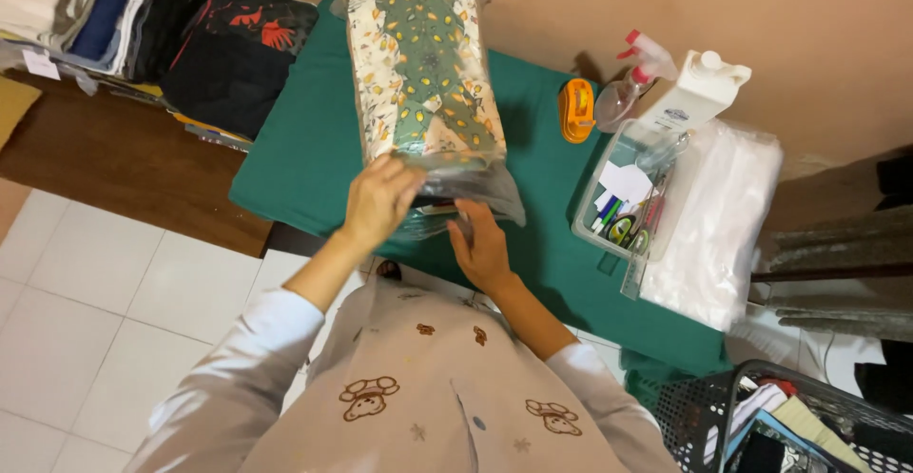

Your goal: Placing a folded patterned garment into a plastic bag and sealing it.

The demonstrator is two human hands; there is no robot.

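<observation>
The left hand point(380, 197) lay palm-down, fingers spread, on the near end of a folded patterned cloth in a clear bag point(423, 74), and the right hand point(480, 245) pinched the bag's loose open flap just beside it. The bag stretched away from both hands across a green mat point(304, 159). To the right of the grip stood an orange tape dispenser point(576, 110), a spray bottle point(632, 88), a clear box point(628, 197) of small tools and a white plastic stack point(718, 226); folded clothes point(143, 17) were piled far to the left.
</observation>
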